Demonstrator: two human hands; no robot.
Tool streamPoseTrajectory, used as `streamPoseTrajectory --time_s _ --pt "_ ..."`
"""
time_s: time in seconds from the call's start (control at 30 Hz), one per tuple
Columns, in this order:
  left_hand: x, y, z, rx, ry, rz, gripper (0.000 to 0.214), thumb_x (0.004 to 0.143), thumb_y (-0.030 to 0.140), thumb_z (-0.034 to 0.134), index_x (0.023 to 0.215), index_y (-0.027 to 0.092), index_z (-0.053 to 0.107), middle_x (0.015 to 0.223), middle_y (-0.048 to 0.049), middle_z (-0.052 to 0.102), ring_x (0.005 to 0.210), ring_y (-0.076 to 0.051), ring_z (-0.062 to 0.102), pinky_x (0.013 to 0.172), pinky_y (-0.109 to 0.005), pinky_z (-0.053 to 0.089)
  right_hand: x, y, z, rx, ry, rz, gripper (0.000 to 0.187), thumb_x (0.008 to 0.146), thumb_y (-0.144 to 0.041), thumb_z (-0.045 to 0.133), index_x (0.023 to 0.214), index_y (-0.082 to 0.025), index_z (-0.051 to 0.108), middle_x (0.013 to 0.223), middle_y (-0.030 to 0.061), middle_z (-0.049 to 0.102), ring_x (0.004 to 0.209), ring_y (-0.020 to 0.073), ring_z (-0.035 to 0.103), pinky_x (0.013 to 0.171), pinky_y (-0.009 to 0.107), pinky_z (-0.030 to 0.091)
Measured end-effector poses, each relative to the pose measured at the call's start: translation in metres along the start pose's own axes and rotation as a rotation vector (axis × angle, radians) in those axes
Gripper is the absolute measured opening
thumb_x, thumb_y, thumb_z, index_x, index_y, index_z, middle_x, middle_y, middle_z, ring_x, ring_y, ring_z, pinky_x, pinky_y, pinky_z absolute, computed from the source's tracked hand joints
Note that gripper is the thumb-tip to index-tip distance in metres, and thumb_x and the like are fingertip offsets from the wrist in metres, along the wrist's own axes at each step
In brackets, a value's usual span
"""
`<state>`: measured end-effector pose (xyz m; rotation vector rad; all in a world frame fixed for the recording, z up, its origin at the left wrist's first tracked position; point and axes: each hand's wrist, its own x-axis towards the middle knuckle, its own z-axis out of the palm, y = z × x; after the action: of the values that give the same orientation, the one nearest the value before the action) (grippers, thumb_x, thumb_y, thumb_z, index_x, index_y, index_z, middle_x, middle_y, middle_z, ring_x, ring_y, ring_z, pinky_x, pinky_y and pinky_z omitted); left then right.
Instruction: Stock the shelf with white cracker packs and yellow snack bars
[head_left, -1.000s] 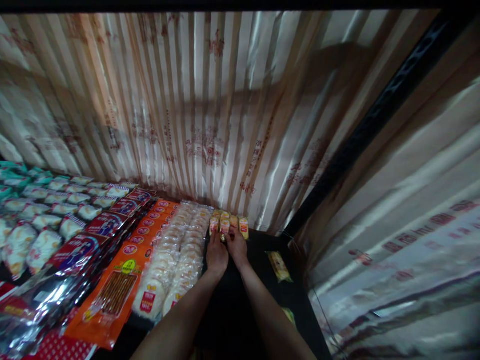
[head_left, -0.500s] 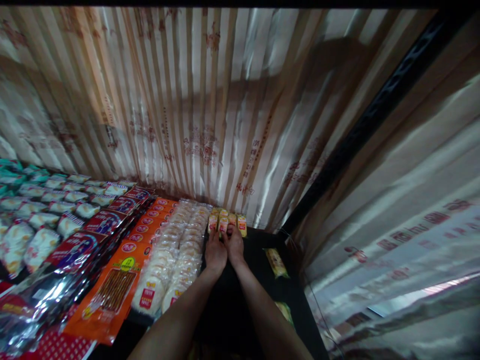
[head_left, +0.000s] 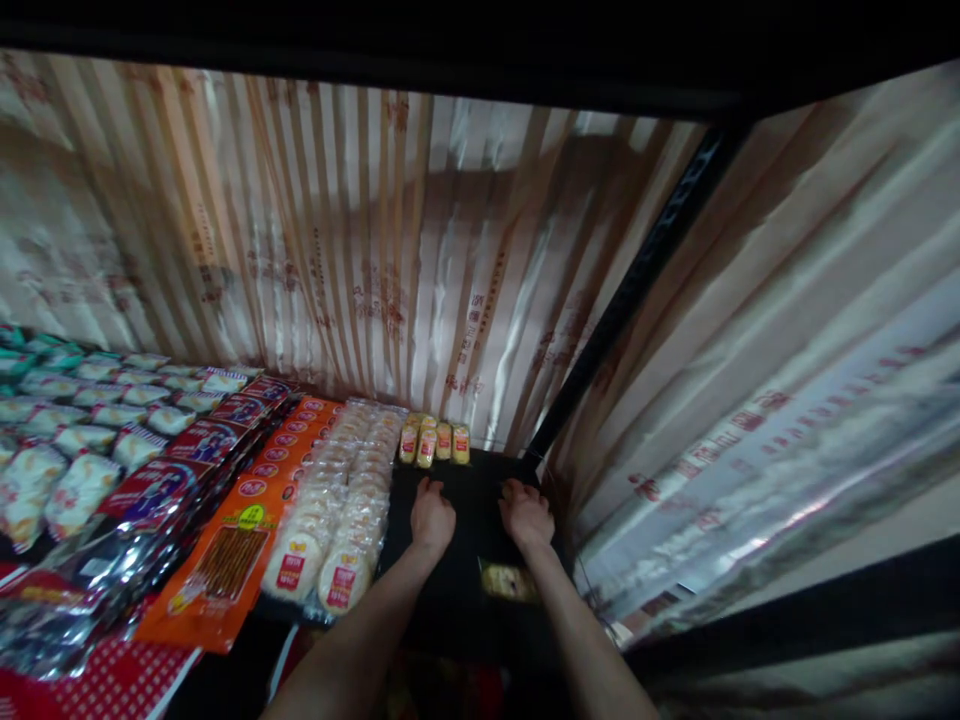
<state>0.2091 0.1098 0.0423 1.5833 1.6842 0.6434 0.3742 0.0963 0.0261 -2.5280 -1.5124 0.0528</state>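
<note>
My left hand (head_left: 433, 515) hovers over the black shelf (head_left: 457, 625), its fingers loosely bent and apart, with nothing visible in them. Just beyond it, several small yellow snack packets with red labels (head_left: 427, 447) stand grouped at the back. To the right, my right hand (head_left: 527, 514) has its fingers curled down over the spot where a yellow packet lay; what is under them is hidden. Another wrapped yellow snack packet (head_left: 508, 581) lies on the shelf beside my right forearm.
Left of my hands run two rows of round white crackers in clear wrap (head_left: 345, 575), then orange bags of snack sticks (head_left: 225, 560), dark shiny packs (head_left: 150, 495) and white packets (head_left: 82, 490). A black post (head_left: 622, 300) rises at the right corner before the printed curtain (head_left: 405, 250).
Both hands have left the small packets at the back. My right hand has moved right over the spot of a loose packet; my left has drawn back. The view has shifted.
</note>
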Motion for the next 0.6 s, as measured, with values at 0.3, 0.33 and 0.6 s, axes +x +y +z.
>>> streamPoseTrajectory --time_s 0.3,0.33,0.6 --pt "-0.028 -0.01 -0.001 0.033 -0.083 0.044 0.041 0.078 0.004 0.039 0.112 0.013 0.06 0.131 -0.0125 0.05 0.116 -0.018 0.053 0.099 -0.023 0.037 -0.02 -0.029 -0.004 0.338 -0.242 -0.183 0.031 0.068 -0.015 0.054 0.095 -0.021 0.067 0.098 0.0082 0.065 0.095 0.0222 0.059 0.085 0.033 0.041" --pt "-0.029 -0.012 -0.003 0.034 -0.079 0.049 0.043 0.078 0.003 0.039 0.116 0.012 0.057 0.13 -0.0126 0.051 0.117 -0.018 0.051 0.1 -0.023 0.036 -0.022 -0.034 -0.007 0.4 -0.304 -0.205 0.026 0.067 -0.017 0.055 0.089 -0.022 0.069 0.091 0.0059 0.067 0.09 0.0213 0.06 0.082 0.032 0.042" --pt "-0.044 -0.024 -0.016 0.013 -0.079 0.11 0.047 0.076 0.001 0.042 0.12 0.015 0.054 0.134 -0.0115 0.049 0.125 -0.017 0.043 0.103 -0.023 0.031 -0.029 -0.056 -0.028 0.671 -0.622 -0.223 0.008 0.058 -0.017 0.062 0.063 -0.019 0.066 0.056 -0.0037 0.064 0.058 0.0131 0.058 0.056 0.022 0.045"
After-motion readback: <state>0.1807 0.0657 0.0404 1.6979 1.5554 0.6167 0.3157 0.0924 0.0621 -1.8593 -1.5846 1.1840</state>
